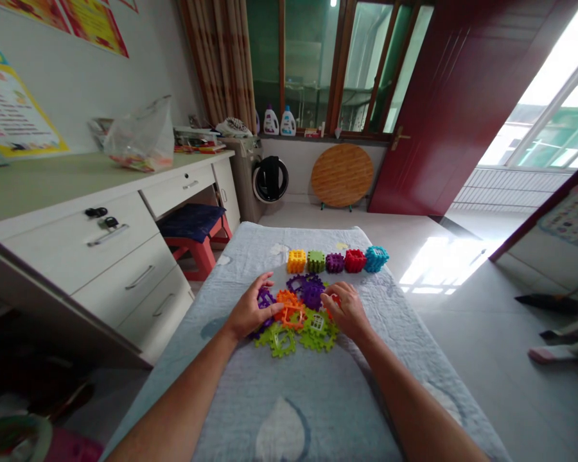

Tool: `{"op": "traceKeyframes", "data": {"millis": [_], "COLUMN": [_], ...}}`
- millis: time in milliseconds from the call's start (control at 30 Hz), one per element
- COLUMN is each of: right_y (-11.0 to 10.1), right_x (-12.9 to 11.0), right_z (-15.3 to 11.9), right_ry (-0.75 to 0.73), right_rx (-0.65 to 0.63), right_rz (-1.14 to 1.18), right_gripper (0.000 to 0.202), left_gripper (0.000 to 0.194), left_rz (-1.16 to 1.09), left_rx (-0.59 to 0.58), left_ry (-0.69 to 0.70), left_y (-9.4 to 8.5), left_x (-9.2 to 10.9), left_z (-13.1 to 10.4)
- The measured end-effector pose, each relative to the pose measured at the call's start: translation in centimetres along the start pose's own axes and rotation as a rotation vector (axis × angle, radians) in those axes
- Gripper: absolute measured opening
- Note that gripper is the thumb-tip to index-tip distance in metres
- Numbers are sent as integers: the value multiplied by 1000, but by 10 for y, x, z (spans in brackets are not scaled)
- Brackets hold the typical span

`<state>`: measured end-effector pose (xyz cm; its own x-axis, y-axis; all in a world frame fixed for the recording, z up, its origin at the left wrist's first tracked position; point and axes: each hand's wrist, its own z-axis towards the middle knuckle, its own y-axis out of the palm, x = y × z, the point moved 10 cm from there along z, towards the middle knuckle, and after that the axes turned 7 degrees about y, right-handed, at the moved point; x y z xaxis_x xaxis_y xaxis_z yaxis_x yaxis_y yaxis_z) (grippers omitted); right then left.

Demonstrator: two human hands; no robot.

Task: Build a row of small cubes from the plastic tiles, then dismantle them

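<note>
My left hand (253, 309) is at the left side of a loose pile, fingers apart. Its thumb lies against an orange notched plastic building piece (293, 316), and purple pieces (264, 298) show beneath the fingers. On the pile's right side my right hand (347, 309) has its fingers curled down, with the fingertips by a purple building piece (313, 294). A bit of a red piece (336, 299) shows between these fingers; what they grip is partly hidden. Green pieces (283, 341) lie along the near side of the pile.
Behind the pile stands a row of assembled cubes: yellow (297, 261), green (316, 261), purple (334, 262), red (355, 260) and blue (376, 258). A pale blue cloth (289, 398) covers the table. To the left are a white desk (77, 237) and a red stool (205, 256).
</note>
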<state>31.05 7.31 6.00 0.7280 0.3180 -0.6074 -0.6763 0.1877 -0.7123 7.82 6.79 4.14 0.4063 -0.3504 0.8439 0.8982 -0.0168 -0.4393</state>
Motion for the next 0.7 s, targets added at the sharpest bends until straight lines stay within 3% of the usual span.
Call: {"op": "traceKeyframes", "data": {"millis": [167,300,400,533,700], "right_y": [11,19,25,25,14], "right_x": [12,0,-6,-18,-59], "right_z": [-1,-7,-10,-12,-20], "right_ry": [71,-24,-86,-165,-329], "right_rx": [-86,-169,-223,-233,-268], "right_rz": [-57,-42,31,163,264], "right_gripper": [32,50,66,68,40], "left_gripper": [67,78,63,46,29], "left_rz": [106,218,247,203,46], "left_rx": [-152,-208,-229,-163,17], "left_ry": [66,166,208,206,94], "left_y": [19,34,39,31,9], "left_x": [15,34,43,46,31], "left_z": [-3,-4,-4,-4,-1]}}
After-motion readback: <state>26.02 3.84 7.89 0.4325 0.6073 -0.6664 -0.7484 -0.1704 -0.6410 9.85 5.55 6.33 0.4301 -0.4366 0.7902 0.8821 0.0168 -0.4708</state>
